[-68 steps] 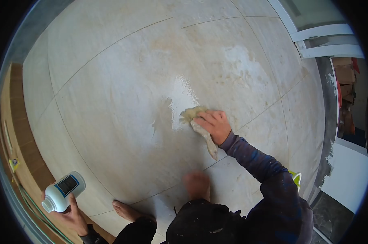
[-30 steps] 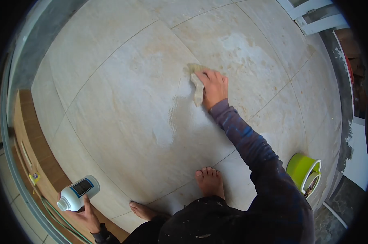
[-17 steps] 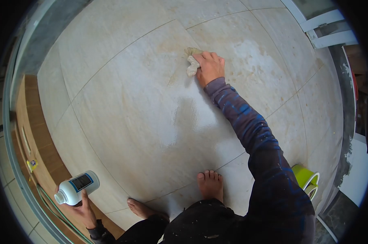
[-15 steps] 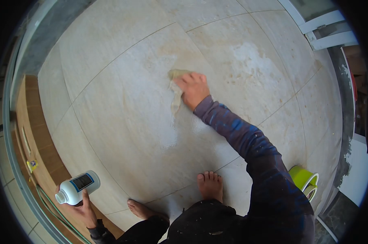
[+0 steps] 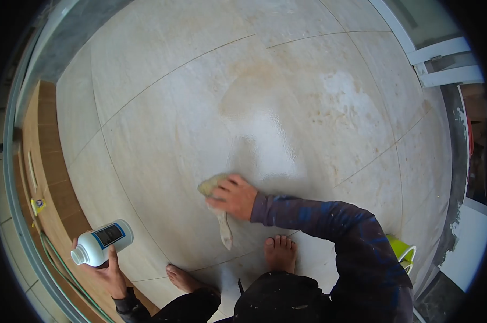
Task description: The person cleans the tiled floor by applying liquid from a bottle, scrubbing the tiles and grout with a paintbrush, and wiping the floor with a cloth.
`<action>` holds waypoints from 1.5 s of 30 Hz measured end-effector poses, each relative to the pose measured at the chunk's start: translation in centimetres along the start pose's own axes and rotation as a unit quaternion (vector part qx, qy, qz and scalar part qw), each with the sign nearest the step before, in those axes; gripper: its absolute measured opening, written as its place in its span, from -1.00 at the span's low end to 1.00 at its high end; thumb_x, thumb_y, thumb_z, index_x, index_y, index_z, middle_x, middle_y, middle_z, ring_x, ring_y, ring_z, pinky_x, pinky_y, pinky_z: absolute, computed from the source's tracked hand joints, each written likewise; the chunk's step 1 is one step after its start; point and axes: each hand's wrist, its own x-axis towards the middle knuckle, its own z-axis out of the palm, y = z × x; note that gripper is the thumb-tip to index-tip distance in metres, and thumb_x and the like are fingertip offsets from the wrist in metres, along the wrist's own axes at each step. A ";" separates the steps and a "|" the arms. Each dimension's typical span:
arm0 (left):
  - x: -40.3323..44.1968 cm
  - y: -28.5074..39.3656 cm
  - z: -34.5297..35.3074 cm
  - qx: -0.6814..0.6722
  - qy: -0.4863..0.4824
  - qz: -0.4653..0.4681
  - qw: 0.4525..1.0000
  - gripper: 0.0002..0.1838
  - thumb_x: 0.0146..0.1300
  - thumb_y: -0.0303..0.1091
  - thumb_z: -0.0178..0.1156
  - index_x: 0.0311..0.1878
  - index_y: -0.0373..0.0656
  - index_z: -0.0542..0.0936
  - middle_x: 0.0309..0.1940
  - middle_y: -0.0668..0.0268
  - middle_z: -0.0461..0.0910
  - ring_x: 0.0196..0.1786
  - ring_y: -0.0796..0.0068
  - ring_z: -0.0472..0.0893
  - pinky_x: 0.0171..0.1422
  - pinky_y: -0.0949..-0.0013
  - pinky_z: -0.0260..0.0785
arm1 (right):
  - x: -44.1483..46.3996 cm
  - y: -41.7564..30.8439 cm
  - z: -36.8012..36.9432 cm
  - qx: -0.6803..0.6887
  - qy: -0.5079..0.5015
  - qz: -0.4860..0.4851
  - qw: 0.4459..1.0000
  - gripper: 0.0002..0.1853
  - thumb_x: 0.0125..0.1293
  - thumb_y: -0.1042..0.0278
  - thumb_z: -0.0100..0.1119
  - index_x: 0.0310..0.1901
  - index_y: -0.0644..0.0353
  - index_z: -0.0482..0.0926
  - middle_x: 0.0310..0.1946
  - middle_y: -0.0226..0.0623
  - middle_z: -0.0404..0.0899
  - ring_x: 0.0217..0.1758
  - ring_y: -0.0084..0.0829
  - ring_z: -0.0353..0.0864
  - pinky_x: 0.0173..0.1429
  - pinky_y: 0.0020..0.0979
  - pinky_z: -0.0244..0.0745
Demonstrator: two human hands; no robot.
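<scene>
My right hand (image 5: 235, 198) is closed over a scrub brush (image 5: 225, 231) and presses it to the tiled floor. Its yellowish-green head shows left of my fingers; the pale handle sticks out below toward my feet. A wet, shiny patch (image 5: 270, 142) lies on the tiles beyond the hand. At lower left, my left hand (image 5: 111, 274) grips a white plastic bottle (image 5: 122, 231) with a dark, blue-edged label. The bottle is tilted, its uncapped neck pointing left. Part of my left fingers is hidden behind it.
A wooden step (image 5: 52, 156) runs along the left, with a green hose (image 5: 66, 269) and a small yellow packet (image 5: 38, 205) beside it. A lime-green bucket (image 5: 399, 248) stands at right, past my right arm. My bare feet (image 5: 280, 254) are on the floor. A white door frame (image 5: 448, 75) is upper right.
My right hand has drawn the brush down and left, closer to my feet, across the tiles. The wet patch now shows uncovered. My left hand and the bottle have hardly moved.
</scene>
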 end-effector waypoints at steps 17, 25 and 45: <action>-0.2 -0.9 -0.1 -0.004 0.008 -0.045 0.999 -0.13 0.37 -0.43 0.43 0.65 -0.17 0.18 0.43 0.12 0.39 0.44 0.25 0.45 0.56 0.16 0.32 | 1.6 9.1 -2.4 -0.025 -0.017 -0.073 0.997 -0.42 0.11 0.46 0.30 0.23 -0.18 0.72 -0.01 -0.49 0.61 0.17 -0.30 0.56 0.30 -0.11 0.42; -1.0 -1.2 0.0 -0.005 0.079 -0.072 0.994 -0.07 0.35 -0.47 0.48 0.66 -0.20 0.13 0.44 0.05 0.40 0.46 0.20 0.45 0.61 0.11 0.29 | 12.7 16.1 1.7 -0.078 0.090 0.111 0.987 -0.65 0.25 0.34 0.33 0.09 -0.04 0.76 0.08 -0.41 0.66 0.25 -0.25 0.56 0.33 -0.07 0.39; -1.2 -3.2 -3.0 0.077 0.010 -0.066 0.995 -0.09 0.39 -0.36 0.45 0.68 -0.19 0.14 0.55 0.07 0.27 0.54 0.15 0.37 0.65 0.08 0.25 | 11.8 29.1 -9.9 -0.188 0.083 0.312 0.928 -0.49 0.16 0.48 0.33 0.19 -0.10 0.73 0.02 -0.41 0.67 0.17 -0.20 0.55 0.31 -0.14 0.34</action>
